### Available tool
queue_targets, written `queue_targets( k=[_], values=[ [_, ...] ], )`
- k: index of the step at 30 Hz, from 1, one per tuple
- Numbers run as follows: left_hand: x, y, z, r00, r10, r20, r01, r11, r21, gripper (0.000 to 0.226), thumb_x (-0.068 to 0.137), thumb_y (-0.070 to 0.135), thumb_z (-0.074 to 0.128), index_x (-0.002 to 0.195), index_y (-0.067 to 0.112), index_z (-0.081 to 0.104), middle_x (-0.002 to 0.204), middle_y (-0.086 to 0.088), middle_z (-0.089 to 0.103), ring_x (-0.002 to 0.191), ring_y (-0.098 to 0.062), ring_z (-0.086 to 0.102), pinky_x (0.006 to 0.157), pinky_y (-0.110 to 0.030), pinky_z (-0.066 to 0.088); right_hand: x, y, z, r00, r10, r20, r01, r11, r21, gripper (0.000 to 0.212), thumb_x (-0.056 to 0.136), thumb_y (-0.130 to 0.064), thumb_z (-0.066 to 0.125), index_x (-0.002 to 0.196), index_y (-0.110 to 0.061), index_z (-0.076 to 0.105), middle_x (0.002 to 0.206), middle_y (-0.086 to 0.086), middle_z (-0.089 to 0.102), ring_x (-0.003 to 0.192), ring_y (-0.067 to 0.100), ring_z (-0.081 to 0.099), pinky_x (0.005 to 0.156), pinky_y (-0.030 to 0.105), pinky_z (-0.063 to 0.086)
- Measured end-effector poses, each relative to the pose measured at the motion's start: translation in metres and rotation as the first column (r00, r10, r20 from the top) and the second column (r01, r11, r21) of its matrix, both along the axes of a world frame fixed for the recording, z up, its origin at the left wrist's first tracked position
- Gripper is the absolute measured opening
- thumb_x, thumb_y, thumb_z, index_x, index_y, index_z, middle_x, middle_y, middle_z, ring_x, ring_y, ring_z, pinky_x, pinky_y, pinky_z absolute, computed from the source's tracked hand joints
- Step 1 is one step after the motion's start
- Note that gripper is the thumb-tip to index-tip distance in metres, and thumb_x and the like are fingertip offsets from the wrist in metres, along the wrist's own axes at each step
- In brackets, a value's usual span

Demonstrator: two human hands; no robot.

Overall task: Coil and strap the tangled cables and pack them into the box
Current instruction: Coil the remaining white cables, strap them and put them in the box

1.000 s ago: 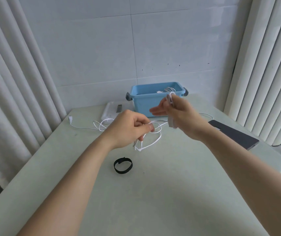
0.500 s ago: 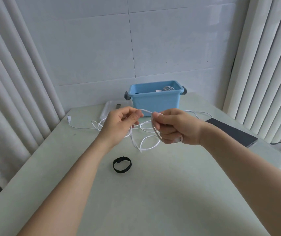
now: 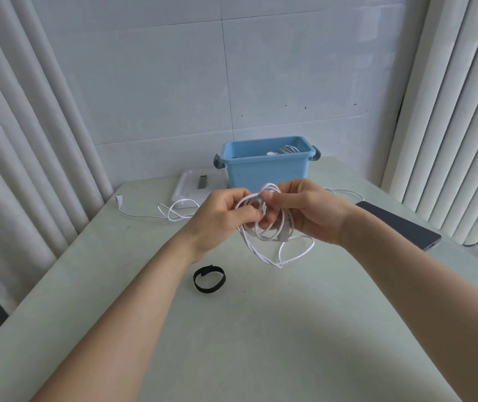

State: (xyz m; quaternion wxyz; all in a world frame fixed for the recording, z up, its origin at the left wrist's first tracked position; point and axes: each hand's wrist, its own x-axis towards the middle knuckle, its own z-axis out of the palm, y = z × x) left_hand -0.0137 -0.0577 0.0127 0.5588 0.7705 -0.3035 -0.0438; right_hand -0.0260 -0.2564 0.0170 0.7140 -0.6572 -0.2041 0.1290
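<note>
A black strap [image 3: 209, 279] lies closed in a ring on the pale table [image 3: 232, 343], well in front of the blue box [image 3: 266, 169], with neither hand on it. Between the strap and the box, a person gathers a white cable [image 3: 264, 227] into loops in the air. The coiling looks only partly done: several uneven turns hang from the hands, while the loose tail [image 3: 174, 211] trails across the table in front of the box and off to its left. Binding the bundle and packing it remain to be done.

Both forearms reach forward and the hands meet just in front of the box. The left hand [image 3: 220, 216] has its fingers curled round the loops from the side. The right hand [image 3: 310, 213] pinches the top of the bundle between thumb and bent fingers.

A dark flat device [image 3: 397, 224] lies in front of the box to its right, and a white lid [image 3: 188, 190] sits just to its left. Inside the box, a coiled cable [image 3: 287, 149] shows above the rim, so some of the packing appears finished.
</note>
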Motion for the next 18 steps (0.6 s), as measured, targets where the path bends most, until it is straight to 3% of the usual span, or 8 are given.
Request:
queue_targets(
  k=[2,4,8,12,14,16,18],
  values=[
    [-0.001,0.0,0.001,0.999,-0.033,-0.019,0.033,0.999,0.024,0.025,0.085,0.02,0.061,0.096,-0.001,0.068,0.088,-0.011,0.068,0.085,-0.017,0.059,0.083,-0.035,0.046,0.002,0.0,0.0,0.999,-0.024,0.036,0.025,0.999,-0.033,0.02,0.089,-0.021,0.064,0.08,-0.004,0.07,0.075,0.016,0.065,0.07,0.024,0.065,0.069,0.03,0.053],
    [-0.001,0.0,-0.002,0.999,-0.016,-0.037,0.017,0.999,0.035,0.025,0.082,0.024,0.067,0.094,0.003,0.069,0.081,-0.003,0.064,0.077,-0.014,0.056,0.073,-0.025,0.045,0.004,0.0,-0.004,0.994,-0.078,0.077,0.082,0.995,-0.055,0.015,0.088,-0.022,0.066,0.083,-0.008,0.069,0.079,0.016,0.064,0.071,0.026,0.061,0.068,0.032,0.052],
    [0.008,-0.002,-0.012,0.989,0.144,0.032,-0.146,0.987,0.074,0.035,0.07,0.028,0.071,0.089,0.0,0.062,0.075,-0.006,0.056,0.072,-0.017,0.049,0.069,-0.036,0.038,0.007,0.001,-0.008,0.975,-0.142,0.173,0.165,0.978,-0.127,0.016,0.081,-0.028,0.075,0.075,-0.013,0.07,0.077,0.015,0.06,0.069,0.027,0.051,0.064,0.036,0.043],
    [0.013,-0.004,-0.016,0.94,0.307,0.15,-0.31,0.951,-0.004,0.005,0.084,0.011,0.068,0.086,0.009,0.064,0.077,-0.002,0.072,0.072,-0.016,0.068,0.072,-0.033,0.054,0.007,-0.001,-0.005,0.988,-0.081,0.133,0.093,0.992,-0.085,0.015,0.082,-0.017,0.074,0.068,-0.012,0.072,0.07,0.01,0.061,0.066,0.017,0.055,0.066,0.024,0.046],
    [0.016,-0.004,-0.019,0.908,0.363,0.212,-0.368,0.93,-0.016,0.006,0.089,0.007,0.064,0.09,0.012,0.064,0.08,-0.002,0.074,0.073,-0.018,0.072,0.07,-0.034,0.059,0.005,0.002,-0.006,0.996,-0.027,0.081,0.026,1.0,0.011,0.019,0.087,-0.011,0.067,0.069,-0.013,0.075,0.073,0.008,0.066,0.072,0.018,0.062,0.078,0.026,0.051],
    [0.017,-0.003,-0.021,0.921,0.34,0.19,-0.352,0.935,0.036,0.009,0.094,0.023,0.068,0.094,0.014,0.066,0.084,-0.003,0.074,0.073,-0.018,0.073,0.069,-0.036,0.059,0.003,0.007,-0.007,0.998,0.033,0.054,-0.038,0.995,0.092,0.021,0.092,-0.013,0.06,0.079,-0.008,0.075,0.083,0.012,0.069,0.084,0.027,0.063,0.093,0.037,0.049],
    [0.014,-0.004,-0.02,0.962,0.267,0.05,-0.27,0.959,0.082,0.042,0.087,0.052,0.07,0.099,0.012,0.067,0.089,-0.008,0.075,0.076,-0.02,0.074,0.068,-0.035,0.059,0.004,0.009,-0.008,0.995,0.078,0.055,-0.084,0.989,0.122,0.023,0.097,-0.015,0.056,0.086,0.001,0.068,0.09,0.018,0.065,0.09,0.036,0.056,0.095,0.045,0.043]
  ],
)
